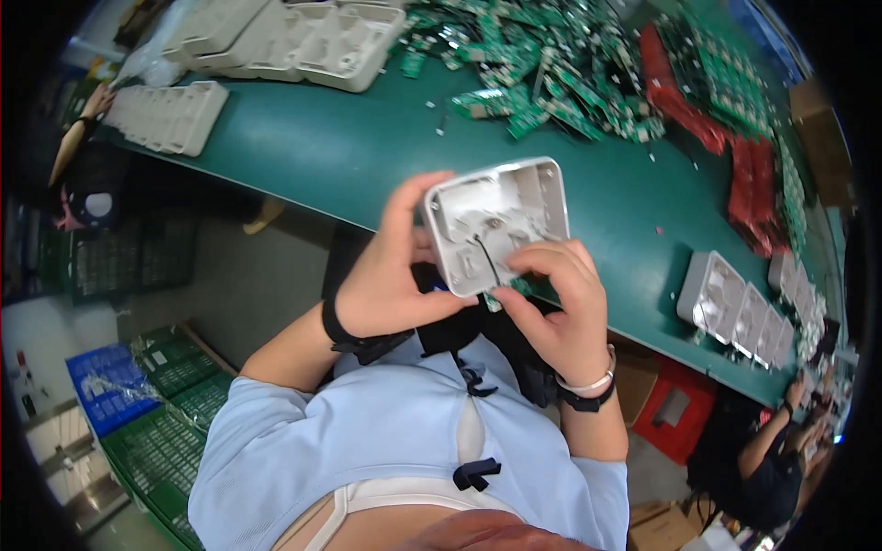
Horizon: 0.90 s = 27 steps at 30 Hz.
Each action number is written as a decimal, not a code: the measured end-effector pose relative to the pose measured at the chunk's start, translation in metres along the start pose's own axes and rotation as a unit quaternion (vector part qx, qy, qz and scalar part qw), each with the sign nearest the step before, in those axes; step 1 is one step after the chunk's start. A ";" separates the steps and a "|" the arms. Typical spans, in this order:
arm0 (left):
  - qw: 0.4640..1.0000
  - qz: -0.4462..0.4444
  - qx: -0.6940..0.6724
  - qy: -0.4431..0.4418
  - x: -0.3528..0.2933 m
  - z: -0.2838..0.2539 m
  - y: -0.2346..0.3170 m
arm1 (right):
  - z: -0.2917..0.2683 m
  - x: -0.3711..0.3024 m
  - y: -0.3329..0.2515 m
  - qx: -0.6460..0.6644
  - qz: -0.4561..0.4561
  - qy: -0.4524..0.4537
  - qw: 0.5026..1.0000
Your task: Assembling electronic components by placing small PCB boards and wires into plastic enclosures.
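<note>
In front of my chest, my left hand (381, 275) is closed around the left side of a light grey plastic housing (542, 174), its thumb along the lower rim. The housing tilts with its open, hollow side facing me. A thin black wire (487, 257) runs from a small hole inside it over the lower rim to a small green circuit board (494, 303). My right hand (565, 308) is closed at the lower right corner, its thumb against the circuit board and its fingertips reaching over the housing's rim. Those fingers partly hide the board.
Green circuit boards (551, 73) lie heaped on the green table (322, 138), beside red bubble-wrap (753, 193). Stacked housings stand at the back left (340, 55) and right (735, 303). Green crates (156, 459) stand on the floor at left. Other people work at both sides.
</note>
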<state>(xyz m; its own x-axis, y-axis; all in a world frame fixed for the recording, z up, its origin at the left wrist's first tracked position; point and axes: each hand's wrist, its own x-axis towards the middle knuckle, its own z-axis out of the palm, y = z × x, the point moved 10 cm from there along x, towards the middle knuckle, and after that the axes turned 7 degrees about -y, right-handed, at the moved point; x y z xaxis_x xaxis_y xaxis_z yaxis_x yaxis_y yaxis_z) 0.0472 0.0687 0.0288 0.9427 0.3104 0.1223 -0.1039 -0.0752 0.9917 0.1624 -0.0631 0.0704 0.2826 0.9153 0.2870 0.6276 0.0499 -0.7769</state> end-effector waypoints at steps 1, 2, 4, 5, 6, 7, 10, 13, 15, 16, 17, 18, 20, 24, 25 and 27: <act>1.000 0.003 0.012 0.009 0.000 -0.003 0.000 | 0.000 0.003 0.005 -0.001 0.030 0.004 1.000; 1.000 -0.011 -0.004 0.002 0.000 -0.002 -0.003 | 0.000 0.007 0.001 0.005 0.015 0.002 1.000; 0.998 -0.043 -0.041 -0.018 -0.004 0.003 -0.008 | 0.011 0.009 -0.020 -0.141 -0.062 -0.068 0.986; 0.999 -0.040 -0.033 -0.010 -0.006 -0.002 -0.006 | 0.019 0.011 -0.027 -0.215 -0.100 -0.099 0.966; 0.998 -0.048 -0.042 -0.010 -0.007 -0.002 -0.007 | 0.020 0.011 -0.028 -0.216 -0.103 -0.097 0.966; 0.997 -0.056 -0.052 -0.010 -0.008 -0.002 -0.009 | 0.022 0.010 -0.032 -0.229 -0.124 -0.096 0.961; 0.997 -0.054 -0.045 -0.027 -0.007 -0.008 -0.003 | 0.025 0.007 -0.036 -0.260 -0.158 -0.094 0.948; 0.993 -0.043 0.085 -0.063 0.006 -0.029 0.015 | 0.013 -0.002 -0.037 -0.277 -0.168 -0.067 0.944; 0.947 -0.022 0.320 -0.022 0.017 -0.071 0.043 | 0.001 -0.009 -0.034 -0.295 -0.143 -0.054 0.943; 0.895 0.011 0.446 0.013 0.024 -0.093 0.057 | -0.008 -0.013 -0.035 -0.303 -0.139 -0.044 0.942; 0.847 0.027 0.528 0.062 0.027 -0.120 0.062 | -0.018 -0.021 -0.035 -0.309 -0.140 -0.034 0.940; 0.790 0.045 0.601 0.114 0.032 -0.146 0.064 | -0.028 -0.029 -0.030 -0.326 -0.117 -0.034 0.938; 0.710 0.012 0.681 0.178 0.052 -0.186 0.055 | -0.052 -0.048 -0.022 -0.366 -0.076 -0.008 0.928; 0.648 -0.060 0.740 0.169 0.077 -0.242 0.028 | -0.082 -0.072 -0.009 -0.403 -0.031 0.025 0.914; 0.654 -0.109 0.733 0.155 0.081 -0.249 0.020 | -0.089 -0.078 -0.003 -0.412 -0.017 0.033 0.911; 0.664 -0.149 0.721 0.132 0.087 -0.253 0.008 | -0.098 -0.090 0.009 -0.419 0.003 0.042 0.907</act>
<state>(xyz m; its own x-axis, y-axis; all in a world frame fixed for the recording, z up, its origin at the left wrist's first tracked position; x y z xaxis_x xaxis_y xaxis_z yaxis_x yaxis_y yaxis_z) 0.0483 0.3346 0.0569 0.7453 0.6558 0.1198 0.6653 -0.7433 -0.0701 0.2139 -0.1844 0.0926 0.3205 0.8793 0.3524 0.9468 -0.3092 -0.0898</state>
